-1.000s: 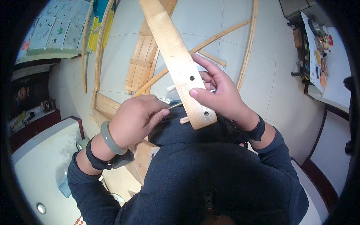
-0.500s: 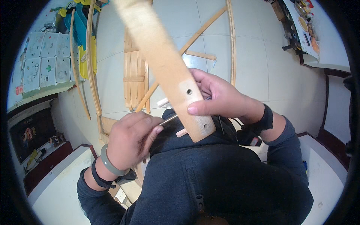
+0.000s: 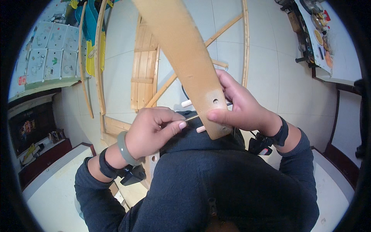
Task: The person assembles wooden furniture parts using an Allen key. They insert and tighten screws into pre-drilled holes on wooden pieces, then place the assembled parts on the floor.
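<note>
Closest to the wearer's lap, a pale wooden plank (image 3: pixel 193 69) slants from the upper middle of the view down to a rounded end just above the dark clothing. The right hand (image 3: pixel 245 110) grips it near that end, thumb pressed on the upper face and fingers curled behind the right edge. A round hole (image 3: pixel 215 101) lies just above the thumb and another beside the rounded end. Two short wooden dowels (image 3: pixel 186 103) stick out from the plank's left side, one above and one below a thin metal rod (image 3: pixel 192 118). The left hand (image 3: pixel 154 125) pinches this rod between thumb and fingertips, its far end meeting the plank's left edge; whether it enters the wood cannot be made out. A grey-green bangle (image 3: pixel 125 149) circles the left wrist, above a black strap. Printed pictures mark the white cabinet panels (image 3: pixel 52 54) at left, with a small red patch too tiny to read. Beyond the plank, a slatted wooden panel (image 3: pixel 143 69) and a diagonal strip (image 3: pixel 166 87) lie on the tiled floor, near a yellow and teal plastic piece (image 3: pixel 99 54).
</note>
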Available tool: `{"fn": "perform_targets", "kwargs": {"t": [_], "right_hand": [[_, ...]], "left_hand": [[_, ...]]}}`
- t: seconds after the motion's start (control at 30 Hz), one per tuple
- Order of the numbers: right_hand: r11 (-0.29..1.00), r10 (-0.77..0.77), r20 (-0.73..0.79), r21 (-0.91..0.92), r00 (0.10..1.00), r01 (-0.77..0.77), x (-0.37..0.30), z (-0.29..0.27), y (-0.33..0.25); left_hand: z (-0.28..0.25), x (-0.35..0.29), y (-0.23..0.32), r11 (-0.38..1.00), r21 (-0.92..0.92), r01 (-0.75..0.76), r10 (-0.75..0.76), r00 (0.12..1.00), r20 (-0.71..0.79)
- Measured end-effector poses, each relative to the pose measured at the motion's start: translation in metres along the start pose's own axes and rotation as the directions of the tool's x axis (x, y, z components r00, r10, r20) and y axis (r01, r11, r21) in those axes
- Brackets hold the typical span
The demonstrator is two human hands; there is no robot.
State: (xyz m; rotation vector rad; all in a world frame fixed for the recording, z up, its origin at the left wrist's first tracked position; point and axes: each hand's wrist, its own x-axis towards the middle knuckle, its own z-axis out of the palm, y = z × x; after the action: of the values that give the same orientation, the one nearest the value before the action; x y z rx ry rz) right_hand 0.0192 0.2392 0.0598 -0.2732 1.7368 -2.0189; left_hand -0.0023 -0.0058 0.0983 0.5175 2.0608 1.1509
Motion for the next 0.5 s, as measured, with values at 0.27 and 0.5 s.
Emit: {"fn": "perform_targets", "kwargs": {"t": [0.27, 0.5], "right_hand": [[0.983, 0.122, -0.025, 0.142, 0.992, -0.117, 0.001, 0.011, -0.003], [0.932, 0.209, -0.017, 0.306, 0.978, -0.194, 0.015, 0.021, -0.007]], "left_hand": [[-0.007, 0.002, 0.0, 0.995, 0.084, -0.053, 0.055, 0.998, -0.016], [-0.013, 0.006, -0.013, 0.782, -0.6, 0.169, -0.069, 0.98, 0.186]]}}
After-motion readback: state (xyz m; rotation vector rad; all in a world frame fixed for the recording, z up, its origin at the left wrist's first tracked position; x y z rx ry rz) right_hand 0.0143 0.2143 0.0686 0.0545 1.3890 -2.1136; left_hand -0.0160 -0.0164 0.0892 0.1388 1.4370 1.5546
